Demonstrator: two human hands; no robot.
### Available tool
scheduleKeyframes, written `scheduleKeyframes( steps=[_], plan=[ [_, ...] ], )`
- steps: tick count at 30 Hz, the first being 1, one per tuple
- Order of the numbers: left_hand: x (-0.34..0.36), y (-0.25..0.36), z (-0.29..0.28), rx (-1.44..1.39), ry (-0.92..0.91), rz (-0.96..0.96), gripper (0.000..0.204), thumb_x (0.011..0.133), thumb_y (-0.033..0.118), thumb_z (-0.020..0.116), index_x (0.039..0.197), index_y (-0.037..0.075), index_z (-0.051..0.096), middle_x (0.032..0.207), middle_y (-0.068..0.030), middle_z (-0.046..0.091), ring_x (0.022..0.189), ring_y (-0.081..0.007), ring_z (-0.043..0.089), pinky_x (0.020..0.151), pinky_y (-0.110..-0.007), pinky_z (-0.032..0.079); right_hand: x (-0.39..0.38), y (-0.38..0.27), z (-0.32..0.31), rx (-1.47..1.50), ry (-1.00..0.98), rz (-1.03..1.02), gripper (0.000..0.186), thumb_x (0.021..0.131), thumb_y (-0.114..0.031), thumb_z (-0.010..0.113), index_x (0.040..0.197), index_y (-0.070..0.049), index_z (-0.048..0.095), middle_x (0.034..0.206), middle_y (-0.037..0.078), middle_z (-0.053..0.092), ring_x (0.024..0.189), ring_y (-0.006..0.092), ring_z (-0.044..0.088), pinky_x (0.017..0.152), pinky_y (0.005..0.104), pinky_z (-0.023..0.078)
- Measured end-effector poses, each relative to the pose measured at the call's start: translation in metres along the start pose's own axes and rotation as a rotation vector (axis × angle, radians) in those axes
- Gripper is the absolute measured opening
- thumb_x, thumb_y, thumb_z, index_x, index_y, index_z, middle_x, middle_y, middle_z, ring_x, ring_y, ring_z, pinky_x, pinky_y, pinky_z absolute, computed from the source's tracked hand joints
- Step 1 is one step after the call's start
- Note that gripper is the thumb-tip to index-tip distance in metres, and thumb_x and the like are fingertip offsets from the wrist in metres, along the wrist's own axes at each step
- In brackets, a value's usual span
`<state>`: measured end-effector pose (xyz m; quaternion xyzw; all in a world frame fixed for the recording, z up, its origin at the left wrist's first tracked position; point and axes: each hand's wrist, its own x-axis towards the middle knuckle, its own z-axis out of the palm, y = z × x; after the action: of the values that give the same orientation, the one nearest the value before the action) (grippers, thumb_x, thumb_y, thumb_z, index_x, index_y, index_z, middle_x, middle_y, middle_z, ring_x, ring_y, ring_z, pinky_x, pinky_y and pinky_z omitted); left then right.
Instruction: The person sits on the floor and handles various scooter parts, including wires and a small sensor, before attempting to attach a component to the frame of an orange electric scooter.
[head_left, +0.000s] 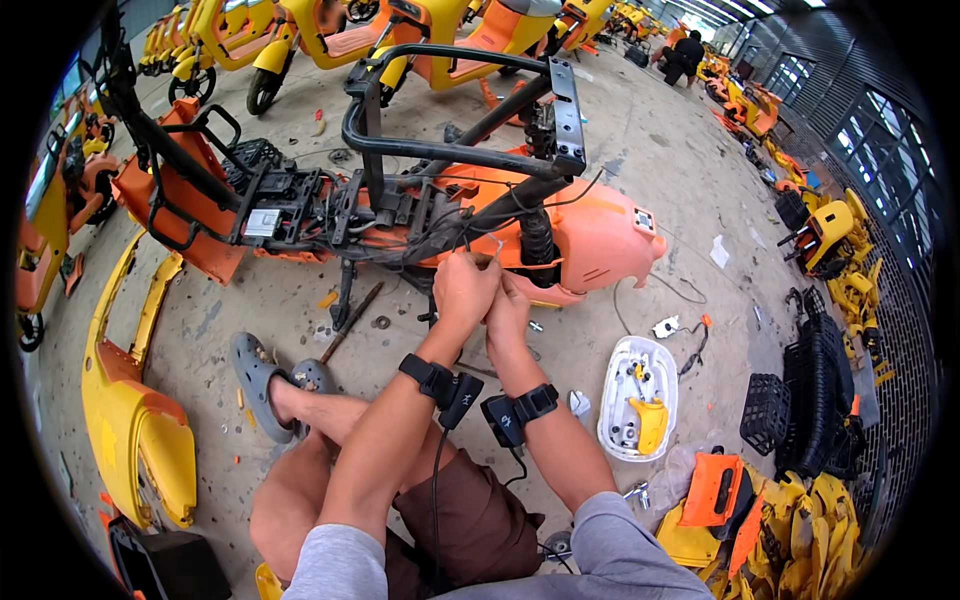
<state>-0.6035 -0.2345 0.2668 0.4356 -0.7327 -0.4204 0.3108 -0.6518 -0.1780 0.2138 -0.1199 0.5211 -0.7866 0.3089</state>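
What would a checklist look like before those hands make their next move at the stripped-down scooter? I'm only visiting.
1. Both hands at the work: ok; left hand and right hand meet beside the scooter.
2. Secure hold: cannot tell; the fingers hide most of whatever is between them.
3. Wristband cords clear of the scooter: ok; they hang toward the lap.
4. White plastic tub upright: ok; it sits on the floor to the right, with small parts inside.
5. Floor near the grey clogs free of loose items: not ok; a rusty rod lies close by.
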Motion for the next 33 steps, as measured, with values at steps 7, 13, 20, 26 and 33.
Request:
scheduleKeyframes(
  steps=[7,13,20,26,33],
  plan=[
    [-0.001,-0.003,0.01,0.068,0.084,0.014,0.025,0.076,0.024,0.069,0.088,0.003,0.074,0.068,-0.0186,0.067,0.061,-0.0302,0.067,0.063,-0.037,0.053,-0.003,0.0,0.004,-0.049,0.074,-0.163,0.025,0.095,-0.016,0.055,0.111,0.001,0.061,0.085,0.003,0.064,0.063,0.0049,0.053,0.049,0.0202,0.039],
    [-0.007,0.003,0.005,0.062,0.118,0.008,0.024,0.079,0.029,0.067,0.084,0.006,0.074,0.073,-0.0208,0.066,0.07,-0.0359,0.066,0.066,-0.041,0.053,0.001,-0.004,0.002,-0.162,0.057,-0.197,0.027,0.095,-0.021,0.056,0.105,0.003,0.064,0.088,0.004,0.066,0.069,0.0049,0.055,0.055,0.0202,0.042],
    [-0.015,-0.016,-0.017,0.262,0.244,0.109,0.032,0.074,0.029,0.071,0.071,-0.001,0.06,0.069,-0.0196,0.063,0.067,-0.035,0.064,0.06,-0.04,0.048,0.008,-0.019,-0.004,0.076,-0.017,0.13,0.026,0.094,-0.027,0.056,0.099,-0.003,0.066,0.085,0.002,0.066,0.058,0.007,0.05,0.048,0.0212,0.034],
    [-0.011,-0.042,-0.03,0.002,0.004,0.169,0.027,0.091,0.021,0.06,0.088,-0.005,0.066,0.064,-0.0107,0.064,0.056,-0.0161,0.063,0.051,-0.029,0.046,0.019,-0.013,-0.016,0.615,-0.21,0.355,0.017,0.093,-0.026,0.054,0.095,-0.01,0.06,0.08,-0.002,0.061,0.061,0.0082,0.048,0.048,0.0218,0.033],
    [-0.019,-0.039,-0.053,0.149,-0.121,0.22,0.031,0.096,0.024,0.054,0.095,-0.005,0.063,0.057,-0.0037,0.055,0.046,-0.0094,0.053,0.044,-0.026,0.041,0.029,-0.015,-0.019,0.813,-0.305,0.427,0.018,0.097,-0.025,0.048,0.095,-0.009,0.055,0.073,-0.003,0.054,0.055,0.0078,0.041,0.047,0.0216,0.031]
  ],
)
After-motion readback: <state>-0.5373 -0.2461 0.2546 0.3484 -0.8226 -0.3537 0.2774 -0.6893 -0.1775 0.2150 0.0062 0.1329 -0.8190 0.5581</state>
